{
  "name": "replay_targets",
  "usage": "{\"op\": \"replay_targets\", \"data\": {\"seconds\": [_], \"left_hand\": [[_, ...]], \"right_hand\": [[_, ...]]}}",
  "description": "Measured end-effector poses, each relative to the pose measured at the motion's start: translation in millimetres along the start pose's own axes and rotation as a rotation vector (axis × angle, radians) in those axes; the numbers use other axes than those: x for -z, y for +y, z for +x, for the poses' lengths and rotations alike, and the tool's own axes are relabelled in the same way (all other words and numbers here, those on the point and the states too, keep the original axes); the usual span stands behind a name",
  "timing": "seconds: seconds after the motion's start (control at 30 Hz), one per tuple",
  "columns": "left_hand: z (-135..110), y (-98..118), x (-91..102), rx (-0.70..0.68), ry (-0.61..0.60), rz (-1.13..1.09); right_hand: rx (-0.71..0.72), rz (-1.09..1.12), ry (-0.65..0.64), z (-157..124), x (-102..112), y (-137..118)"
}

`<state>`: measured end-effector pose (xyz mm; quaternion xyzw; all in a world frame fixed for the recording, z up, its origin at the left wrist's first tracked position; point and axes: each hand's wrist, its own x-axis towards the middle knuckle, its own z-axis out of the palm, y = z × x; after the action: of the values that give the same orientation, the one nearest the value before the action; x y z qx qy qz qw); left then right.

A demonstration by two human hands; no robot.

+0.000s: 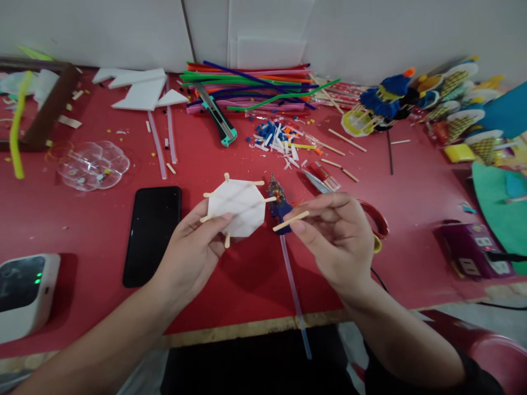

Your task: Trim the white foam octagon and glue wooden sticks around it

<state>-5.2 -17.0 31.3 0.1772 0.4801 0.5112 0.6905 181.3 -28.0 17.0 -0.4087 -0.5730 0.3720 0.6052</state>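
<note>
My left hand (192,247) is closed on a white foam hexagon (236,207) with several short wooden sticks poking out of its edges. It holds the piece above the red table (230,280). My right hand (335,233) pinches one short wooden stick (290,220) between thumb and fingers, just right of the hexagon and apart from it. Under the hands lies a blue glue gun (279,202) with a clear glue stick (293,293) running toward the table's front edge.
A black phone (152,233) lies left of my left hand. A white device (22,291) sits at the far left. Coloured straws (247,82), a box cutter (216,115), foam scraps (142,90), a clear plastic tray (93,164) and a purple power strip (473,249) lie around.
</note>
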Motion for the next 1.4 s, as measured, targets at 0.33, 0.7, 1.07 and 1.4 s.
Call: {"op": "replay_targets", "data": {"seconds": [0.33, 0.7, 1.07, 1.4], "left_hand": [[-1, 2, -1.0, 0.016, 0.02, 0.041], [3, -1, 1.3, 0.032, -0.028, -0.002], [1, -1, 0.6, 0.039, -0.047, 0.027], [0, -3, 0.1, 0.048, -0.117, 0.022]], "right_hand": [[-0.043, 0.015, 0.063, -1, 3, 5], [0.013, -0.13, 0.064, -3, 1, 0], [0.249, -0.243, 0.011, -3, 4, 7], [0.419, -0.451, -0.067, -3, 6, 11]]}}
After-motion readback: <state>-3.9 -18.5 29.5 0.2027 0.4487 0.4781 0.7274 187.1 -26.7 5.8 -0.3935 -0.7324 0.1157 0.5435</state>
